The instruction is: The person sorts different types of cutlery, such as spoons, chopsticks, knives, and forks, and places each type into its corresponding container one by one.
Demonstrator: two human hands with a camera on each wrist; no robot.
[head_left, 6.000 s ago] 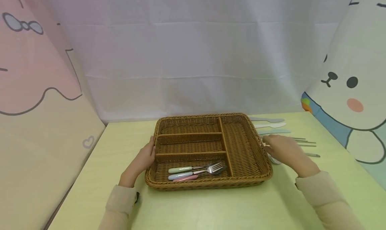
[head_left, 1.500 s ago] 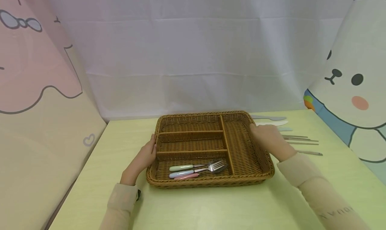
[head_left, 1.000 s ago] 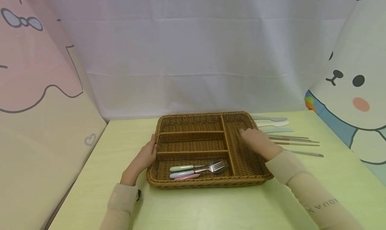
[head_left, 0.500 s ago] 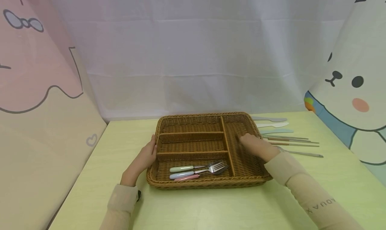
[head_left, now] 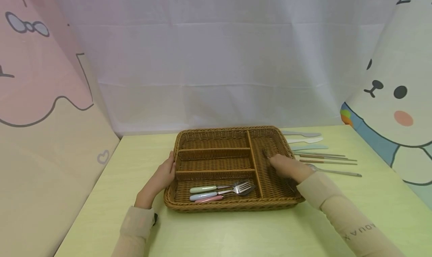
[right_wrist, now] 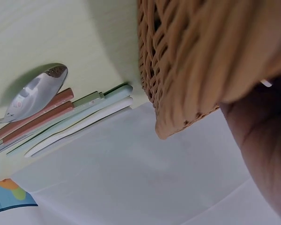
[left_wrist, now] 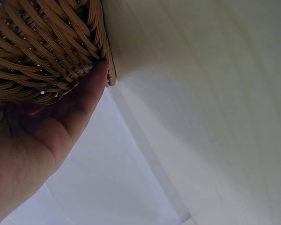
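Note:
A brown wicker cutlery tray (head_left: 212,149) with divided compartments sits on the table. My left hand (head_left: 163,175) rests against its left end; in the left wrist view, a nearly straight finger lies along the wicker. Inside the right-hand compartment, my right hand (head_left: 287,166) holds a spoon (head_left: 264,153). Only a dark end of it shows past the fingertips, and the grip is mostly hidden. The front compartment has a blue-handled fork (head_left: 204,195), a green-handled utensil (head_left: 203,189) and a pink-handled utensil (head_left: 210,199), their heads overlapping.
On the table right of the tray lie a grey knife (head_left: 305,134), a white knife (head_left: 308,140), a pale blue knife (head_left: 314,147), several chopsticks (head_left: 334,162) and another spoon (head_left: 337,172). White cloth (head_left: 216,81) hangs behind, and printed cloths flank both sides.
My right hand has brought a spoon from the table over the right rim into the tray's right compartment, then shifted slightly toward me. My left hand has stayed put.

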